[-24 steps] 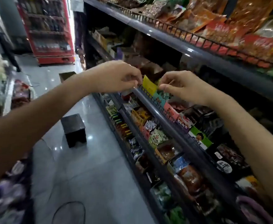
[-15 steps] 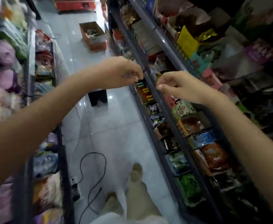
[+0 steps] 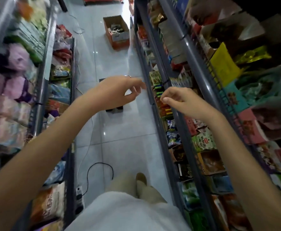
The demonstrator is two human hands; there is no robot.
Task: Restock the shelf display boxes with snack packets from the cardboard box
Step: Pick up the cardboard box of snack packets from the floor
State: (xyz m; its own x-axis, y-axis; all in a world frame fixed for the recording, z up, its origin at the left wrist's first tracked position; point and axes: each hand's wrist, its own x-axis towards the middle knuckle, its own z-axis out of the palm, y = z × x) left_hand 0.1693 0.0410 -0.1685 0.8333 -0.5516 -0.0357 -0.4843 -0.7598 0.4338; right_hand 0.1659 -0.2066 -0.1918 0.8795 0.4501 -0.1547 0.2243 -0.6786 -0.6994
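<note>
Down the middle of the aisle: a strip of glossy pale-tiled floor (image 3: 119,140), hemmed by the grey metal edge of the left shelving (image 3: 43,84) and the grey rails of the right shelving (image 3: 194,64). On that strip, a small black block-shaped stool (image 3: 114,109), a looped black cable (image 3: 93,170) and a white power strip (image 3: 79,195) close against the left shelf base.

Farther along, just beside the right shelving, sits the open brown-and-orange cardboard box (image 3: 119,41), on the floor and well apart from both hands. Holds a loose heap of small snack packets (image 3: 115,29).

Overlapping the stool in view, the left hand (image 3: 118,92): fingers spread and loosely bent, holding nothing. Near it, over the lower shelf edge, the right hand (image 3: 184,102): fingers curled in under the thumb, nothing visible between them.

On the upper right shelf, behind a wire guard, a row of display boxes: a yellow cardboard display box (image 3: 223,65) backed by gold foil packets (image 3: 253,55), then a teal cardboard display box (image 3: 233,97), then a pink cardboard display box (image 3: 251,129). Contents of the last two too blurred to tell.
</note>
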